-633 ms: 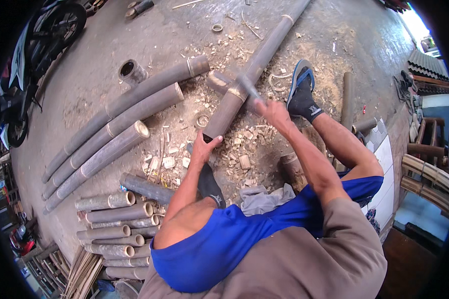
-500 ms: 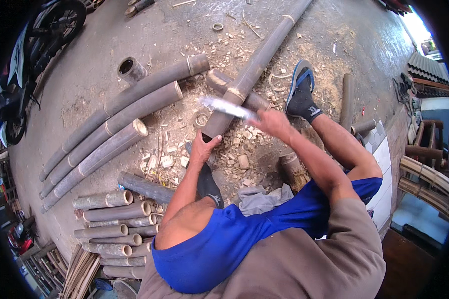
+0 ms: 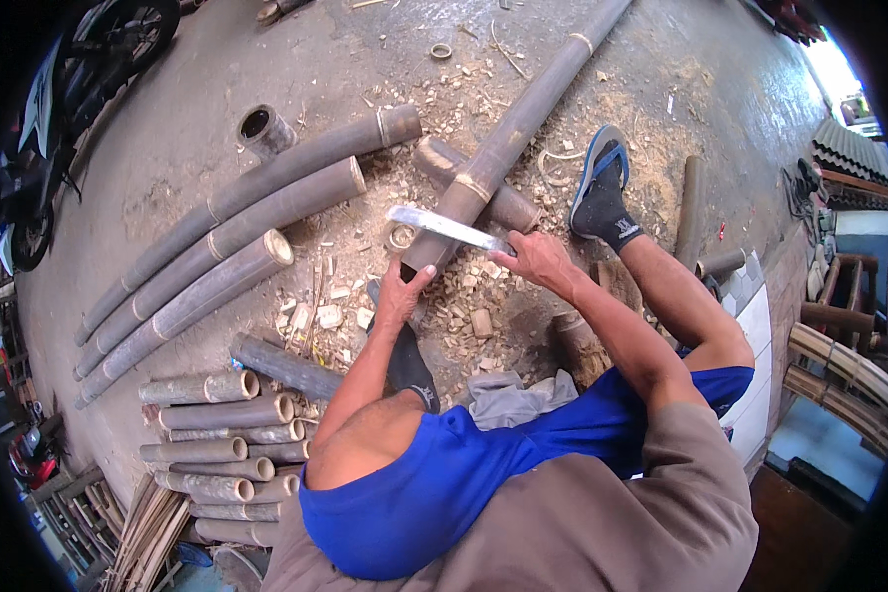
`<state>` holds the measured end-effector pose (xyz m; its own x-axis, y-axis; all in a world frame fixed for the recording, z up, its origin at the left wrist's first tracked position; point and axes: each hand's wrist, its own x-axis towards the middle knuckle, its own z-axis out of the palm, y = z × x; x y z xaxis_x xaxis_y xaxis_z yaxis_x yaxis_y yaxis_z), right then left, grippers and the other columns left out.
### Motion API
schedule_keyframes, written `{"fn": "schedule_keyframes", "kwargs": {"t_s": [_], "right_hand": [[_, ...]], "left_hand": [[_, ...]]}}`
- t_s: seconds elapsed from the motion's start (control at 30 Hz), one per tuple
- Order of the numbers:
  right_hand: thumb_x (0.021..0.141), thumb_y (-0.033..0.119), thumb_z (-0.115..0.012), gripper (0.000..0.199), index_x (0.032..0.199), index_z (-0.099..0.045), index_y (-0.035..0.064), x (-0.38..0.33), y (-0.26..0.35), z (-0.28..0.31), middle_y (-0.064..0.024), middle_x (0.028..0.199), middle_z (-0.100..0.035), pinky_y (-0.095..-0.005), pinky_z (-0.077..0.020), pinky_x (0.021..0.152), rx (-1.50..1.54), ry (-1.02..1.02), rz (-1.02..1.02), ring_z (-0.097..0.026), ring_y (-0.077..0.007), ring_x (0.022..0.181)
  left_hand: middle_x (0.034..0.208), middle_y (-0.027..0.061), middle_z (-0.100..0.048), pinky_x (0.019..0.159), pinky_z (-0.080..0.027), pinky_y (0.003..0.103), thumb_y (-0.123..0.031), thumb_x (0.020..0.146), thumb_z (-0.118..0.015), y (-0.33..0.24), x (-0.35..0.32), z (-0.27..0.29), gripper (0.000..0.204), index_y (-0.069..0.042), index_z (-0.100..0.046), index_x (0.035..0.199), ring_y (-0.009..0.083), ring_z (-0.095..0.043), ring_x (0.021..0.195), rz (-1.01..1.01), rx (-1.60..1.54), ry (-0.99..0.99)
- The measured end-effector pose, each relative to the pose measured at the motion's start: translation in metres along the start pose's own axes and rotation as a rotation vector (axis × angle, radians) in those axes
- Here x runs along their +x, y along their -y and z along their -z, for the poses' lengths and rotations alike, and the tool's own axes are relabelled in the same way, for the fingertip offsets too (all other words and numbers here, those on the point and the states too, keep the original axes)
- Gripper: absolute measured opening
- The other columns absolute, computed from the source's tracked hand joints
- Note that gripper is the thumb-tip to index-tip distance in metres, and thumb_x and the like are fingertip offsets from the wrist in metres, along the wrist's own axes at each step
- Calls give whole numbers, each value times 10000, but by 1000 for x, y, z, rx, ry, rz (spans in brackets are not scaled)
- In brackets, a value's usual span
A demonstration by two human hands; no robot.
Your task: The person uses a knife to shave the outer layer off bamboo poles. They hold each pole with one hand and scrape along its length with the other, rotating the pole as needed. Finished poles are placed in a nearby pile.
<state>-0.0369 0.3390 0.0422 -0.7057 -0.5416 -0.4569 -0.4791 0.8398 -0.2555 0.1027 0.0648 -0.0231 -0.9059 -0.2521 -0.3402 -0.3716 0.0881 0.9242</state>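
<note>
A long bamboo pole (image 3: 511, 135) runs from between my legs toward the far side, propped across a short bamboo piece (image 3: 442, 159). My left hand (image 3: 399, 296) grips the pole's near end, thumb on top and fingers round the side. In my right hand (image 3: 541, 262) is a machete (image 3: 446, 228), held by its handle, which the fingers mostly hide. Its blade points left across the pole, a little way beyond my left hand. Whether the blade touches the bamboo I cannot tell.
Wood chips (image 3: 481, 323) cover the floor around the pole. Three long bamboo poles (image 3: 257, 200) lie at left, near an upright bamboo piece (image 3: 265, 132). Cut bamboo lengths (image 3: 225, 414) are stacked lower left. A grey cloth (image 3: 523, 400) lies between my legs; a motorcycle (image 3: 44, 148) stands far left.
The machete was smeared by motion and now shows sharply, its tip slightly lower on the left. My left hand keeps its grip on the pole's end. The whole view has shifted slightly.
</note>
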Motion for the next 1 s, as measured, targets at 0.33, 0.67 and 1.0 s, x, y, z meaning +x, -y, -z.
{"fn": "schedule_keyframes", "kwargs": {"t_s": [0.33,0.67,1.0], "right_hand": [[1016,708,-512,810,965,-731,-70,18,-27,-2,-355,811,-702,-576,-573,784,342,-375,-233,-744,-491,876],[996,774,-478,809,1272,-728,56,45,-64,19,-249,897,-766,-562,-597,828,279,-154,-452,-756,-461,901],[1013,730,-498,786,1186,-739,2,18,2,-11,-314,858,-736,-584,-591,800,261,-205,-70,-739,-511,877]], "left_hand": [[1303,226,-695,1066,-482,399,-575,842,-833,1,10,-5,912,38,-548,1454,311,-655,1217,37,57,8],[1307,236,-680,1063,-488,430,-524,868,-825,-6,6,-15,876,18,-512,1481,321,-645,1237,30,108,9],[1278,236,-708,1038,-500,412,-533,835,-844,-6,6,-1,843,4,-573,1426,314,-678,1203,88,17,23]]}}
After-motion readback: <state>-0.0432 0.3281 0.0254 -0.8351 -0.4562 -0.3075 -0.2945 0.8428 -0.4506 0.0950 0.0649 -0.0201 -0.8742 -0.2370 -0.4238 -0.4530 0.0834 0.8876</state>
